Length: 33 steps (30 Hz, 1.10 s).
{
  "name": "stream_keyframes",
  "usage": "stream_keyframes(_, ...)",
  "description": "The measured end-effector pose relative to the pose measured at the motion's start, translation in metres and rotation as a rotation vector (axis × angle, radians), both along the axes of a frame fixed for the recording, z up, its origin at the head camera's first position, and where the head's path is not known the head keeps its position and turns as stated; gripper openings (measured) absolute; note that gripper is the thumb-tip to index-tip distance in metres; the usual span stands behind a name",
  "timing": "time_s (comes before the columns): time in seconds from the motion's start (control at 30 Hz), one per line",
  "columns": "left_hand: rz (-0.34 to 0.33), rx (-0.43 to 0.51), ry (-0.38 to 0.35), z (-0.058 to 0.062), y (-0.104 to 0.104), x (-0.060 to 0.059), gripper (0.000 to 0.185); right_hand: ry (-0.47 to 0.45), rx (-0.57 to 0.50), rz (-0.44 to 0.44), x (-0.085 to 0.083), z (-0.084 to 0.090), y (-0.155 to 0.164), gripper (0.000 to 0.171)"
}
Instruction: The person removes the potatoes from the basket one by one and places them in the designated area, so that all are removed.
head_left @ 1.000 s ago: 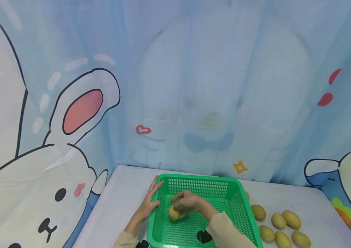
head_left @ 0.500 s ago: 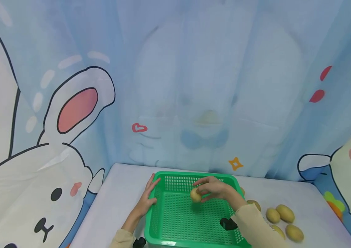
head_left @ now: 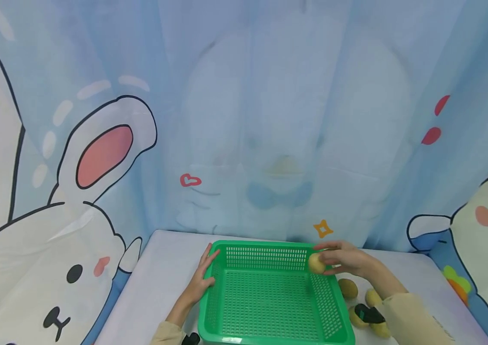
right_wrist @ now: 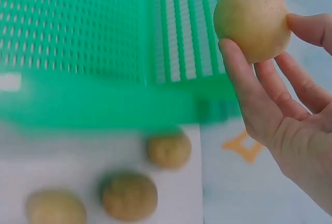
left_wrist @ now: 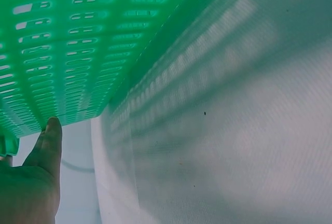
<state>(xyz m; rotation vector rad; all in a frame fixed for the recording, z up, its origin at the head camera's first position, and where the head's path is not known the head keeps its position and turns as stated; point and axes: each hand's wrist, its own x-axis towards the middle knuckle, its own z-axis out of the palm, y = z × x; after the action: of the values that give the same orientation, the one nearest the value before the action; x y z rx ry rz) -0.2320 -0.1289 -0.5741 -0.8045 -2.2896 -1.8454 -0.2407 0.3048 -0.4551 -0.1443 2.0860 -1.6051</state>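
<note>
- A potato is pinched in the right hand between the thumb and the curled fingertips; it is held in the air over the far right corner of the green basket, at about 2 o'clock from the basket's middle.
- The grip is kept at the fingertips, so most of the potato's pale skin is left uncovered; in the right wrist view it is seen above the basket's rim, with the slotted wall just beside it.
- The left hand is laid flat against the basket's left wall, at about 9 o'clock, fingers straight and close together; nothing is clasped. It appears that the basket is being steadied on the table in this way.
- In the left wrist view, the thumb is seen touching the green mesh at the basket's edge.
- The basket's floor is seen bare of potatoes.
- Other potatoes are lying on the table at about 3 o'clock, just outside the basket's right wall, partly hidden by the right sleeve.
</note>
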Motion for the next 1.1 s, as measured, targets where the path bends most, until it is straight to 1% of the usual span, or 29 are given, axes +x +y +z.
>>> stream_keyframes(0.1,-0.004,-0.019,-0.016,-0.001,0.0,-0.001,0.083,-0.028,-0.017,-0.004,0.006,0.005,0.025,0.06)
stream_keyframes(0.27,0.007,-0.025,-0.026,-0.004,0.0,-0.002,0.082,-0.084,-0.037,-0.001,0.019,0.002,0.067,0.047)
stream_keyframes(0.33,0.013,-0.019,-0.023,-0.004,0.001,-0.003,0.082,-0.109,-0.029,-0.018,0.024,-0.002,0.081,0.041)
stream_keyframes(0.43,0.01,-0.012,-0.026,-0.004,0.001,-0.004,0.083,-0.145,-0.004,-0.038,0.033,-0.01,0.101,0.039)
stream_keyframes(0.53,0.006,-0.01,-0.02,-0.002,0.002,-0.004,0.084,-0.178,-0.004,-0.03,0.043,-0.022,0.118,0.037)
stream_keyframes(0.6,0.01,-0.007,-0.01,0.0,0.003,-0.002,0.084,-0.203,-0.031,-0.015,0.051,-0.031,0.128,0.036)
stream_keyframes(0.7,0.015,-0.011,-0.011,0.015,0.004,0.006,0.082,-0.238,-0.07,-0.007,0.062,-0.043,0.139,0.038)
stream_keyframes(0.77,0.017,-0.012,-0.012,0.015,0.004,0.007,0.082,-0.263,-0.091,-0.011,0.069,-0.05,0.144,0.037)
stream_keyframes(0.83,0.013,-0.021,-0.022,0.013,0.002,0.006,0.082,-0.28,-0.112,-0.017,0.075,-0.057,0.146,0.036)
stream_keyframes(0.93,0.015,-0.026,-0.027,-0.002,0.0,-0.001,0.084,-0.308,-0.137,-0.027,0.082,-0.065,0.147,0.032)
stream_keyframes(0.97,0.016,-0.027,-0.032,-0.002,-0.001,-0.001,0.084,-0.319,-0.151,-0.028,0.084,-0.067,0.147,0.032)
stream_keyframes(1.1,0.013,-0.023,-0.039,-0.003,0.0,-0.002,0.084,-0.333,-0.141,-0.054,0.088,-0.071,0.148,0.033)
